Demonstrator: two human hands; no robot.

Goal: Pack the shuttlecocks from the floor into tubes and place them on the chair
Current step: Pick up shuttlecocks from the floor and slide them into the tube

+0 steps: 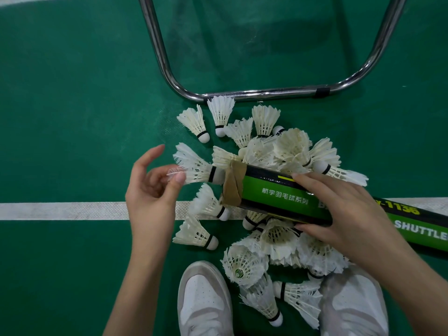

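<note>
On the green court floor [72, 117], just above the white boundary line [60, 210], the left hand [151, 192] is seen pinching the feather skirt of a white feathered shuttlecock [194, 167] between thumb and fingertips, its black-banded cork nose pointed at the taped mouth of the green-and-black cardboard tube [278, 195]. The tube is gripped around its middle by the right hand [339, 207] and held nearly level over the heap of loose white shuttlecocks [278, 238]. The nose appears to be just at the opening, not yet inside. For a clean insertion, the cork should be lined up with the tube's axis and the feathers eased in lightly, so that none are bent on the rim. Beyond the heap, the chrome tubular chair leg [254, 93] rests on the floor.
</note>
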